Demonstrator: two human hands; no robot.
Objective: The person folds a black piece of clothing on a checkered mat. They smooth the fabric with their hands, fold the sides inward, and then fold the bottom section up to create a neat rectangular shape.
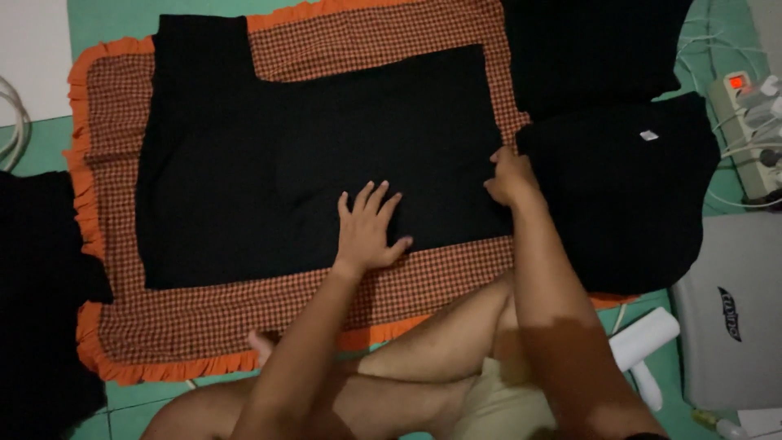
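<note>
A black garment [269, 163] lies spread flat on an orange-frilled checked mat [204, 318] on the floor. My left hand [368, 228] rests flat on the garment's lower middle with its fingers spread. At the garment's right edge my right hand [510, 178] has its fingers curled onto the fabric, pinching it. My bare legs are crossed below the mat.
Folded black garments [627, 187] are stacked at the right, one with a small white label. More dark cloth [41, 301] lies at the left. A power strip [745, 122] with cables sits far right, above a grey flat case [733, 310] and a white handle-shaped object [648, 342].
</note>
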